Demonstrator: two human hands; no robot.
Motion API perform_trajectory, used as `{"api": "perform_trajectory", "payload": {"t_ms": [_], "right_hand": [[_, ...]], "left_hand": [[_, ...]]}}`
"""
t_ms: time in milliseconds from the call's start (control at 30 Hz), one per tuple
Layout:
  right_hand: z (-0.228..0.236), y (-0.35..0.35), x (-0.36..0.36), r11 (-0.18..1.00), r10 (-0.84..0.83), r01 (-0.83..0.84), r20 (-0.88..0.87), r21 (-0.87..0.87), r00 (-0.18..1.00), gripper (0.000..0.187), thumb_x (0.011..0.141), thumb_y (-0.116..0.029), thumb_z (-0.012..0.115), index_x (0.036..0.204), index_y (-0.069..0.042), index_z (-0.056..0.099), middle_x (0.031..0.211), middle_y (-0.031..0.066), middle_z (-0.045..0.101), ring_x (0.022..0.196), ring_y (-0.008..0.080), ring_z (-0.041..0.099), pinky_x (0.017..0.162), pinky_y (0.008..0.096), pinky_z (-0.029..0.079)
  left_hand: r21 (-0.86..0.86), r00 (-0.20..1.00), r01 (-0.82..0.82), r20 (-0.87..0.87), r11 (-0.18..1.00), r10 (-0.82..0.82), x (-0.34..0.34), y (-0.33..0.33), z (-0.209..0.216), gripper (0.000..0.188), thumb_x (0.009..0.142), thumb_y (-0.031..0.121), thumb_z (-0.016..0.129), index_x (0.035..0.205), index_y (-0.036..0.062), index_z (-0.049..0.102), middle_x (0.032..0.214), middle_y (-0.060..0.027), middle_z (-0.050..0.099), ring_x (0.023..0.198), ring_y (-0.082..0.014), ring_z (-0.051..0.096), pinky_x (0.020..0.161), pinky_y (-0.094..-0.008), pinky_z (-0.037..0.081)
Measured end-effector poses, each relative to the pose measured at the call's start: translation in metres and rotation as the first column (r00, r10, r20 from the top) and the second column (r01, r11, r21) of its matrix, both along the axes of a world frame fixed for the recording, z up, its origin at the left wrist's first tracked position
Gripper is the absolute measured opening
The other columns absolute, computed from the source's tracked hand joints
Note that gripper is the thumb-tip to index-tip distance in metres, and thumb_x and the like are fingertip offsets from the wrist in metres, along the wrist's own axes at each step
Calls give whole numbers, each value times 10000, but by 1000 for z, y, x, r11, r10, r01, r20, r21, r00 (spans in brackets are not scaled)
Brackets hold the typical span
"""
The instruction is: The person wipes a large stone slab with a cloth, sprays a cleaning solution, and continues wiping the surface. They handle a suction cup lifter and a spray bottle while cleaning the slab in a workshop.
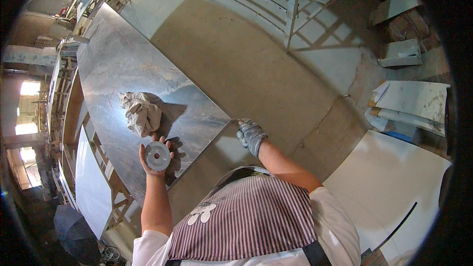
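Observation:
My bare left hand holds up a round grey abrasive disc with a small hole at its centre. Its fingers spread round the disc, above a large dark, glossy, veined stone slab. Just beyond this hand, a crumpled off-white cloth lies on the slab. My right hand wears a grey glove and is at the slab's near right corner. Its fingers are curled in, and what they grip, if anything, is hidden.
Bare floor runs along the slab's right side. A table with a metal frame stands at the far right. Pale panels are stacked to the right. White slabs lean on racks at left, near a dark umbrella.

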State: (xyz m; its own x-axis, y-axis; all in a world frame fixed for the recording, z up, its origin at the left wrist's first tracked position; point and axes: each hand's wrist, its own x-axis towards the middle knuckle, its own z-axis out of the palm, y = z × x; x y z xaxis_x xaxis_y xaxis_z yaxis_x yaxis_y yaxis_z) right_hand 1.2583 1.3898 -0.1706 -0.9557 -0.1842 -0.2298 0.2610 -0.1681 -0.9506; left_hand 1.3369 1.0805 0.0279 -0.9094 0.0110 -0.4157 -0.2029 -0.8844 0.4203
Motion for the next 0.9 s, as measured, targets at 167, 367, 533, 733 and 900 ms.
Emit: {"api": "perform_trajectory", "payload": {"t_ms": [167,367,533,733,900], "right_hand": [[10,3,-3,977,168,-164,18,-139,986,183,978,-312,392,850,-198,459,530,-27,429,327,123,306,287,275,217],[20,0,-14,956,294,-286,173,-67,940,206,943,-285,418,754,-202,430,503,-27,410,316,124,296,288,319,211],[43,11,-16,970,242,-243,-28,-28,970,173,932,-226,429,789,-187,518,522,-5,433,366,151,360,324,336,278],[141,16,-31,555,666,-352,-149,754,731,275,736,-50,575,995,-78,661,1012,161,651,972,325,619,873,425,486],[162,35,-51,893,277,-289,85,345,957,208,840,-89,504,1009,-82,626,903,105,644,799,267,625,749,381,509]], "left_hand": [[14,999,-33,-11,999,33,7,-1,-1,622,898,535,476,1361,121,449,1306,-191,514,1155,-408,513,801,-629,477],[11,999,-40,-15,999,40,12,-3,-3,610,903,526,473,1355,117,449,1299,-197,516,1142,-412,517,789,-610,475],[28,998,7,-63,1000,-5,1,5,3,607,905,517,472,1349,105,449,1297,-200,517,1139,-418,517,791,-606,481],[18,999,-18,-42,1000,19,3,1,-1,613,895,514,489,1338,90,460,1276,-214,530,1126,-421,519,776,-603,496],[45,999,-41,-27,998,42,8,3,4,595,892,508,496,1310,84,487,1265,-224,536,1128,-428,525,793,-618,493]]}}
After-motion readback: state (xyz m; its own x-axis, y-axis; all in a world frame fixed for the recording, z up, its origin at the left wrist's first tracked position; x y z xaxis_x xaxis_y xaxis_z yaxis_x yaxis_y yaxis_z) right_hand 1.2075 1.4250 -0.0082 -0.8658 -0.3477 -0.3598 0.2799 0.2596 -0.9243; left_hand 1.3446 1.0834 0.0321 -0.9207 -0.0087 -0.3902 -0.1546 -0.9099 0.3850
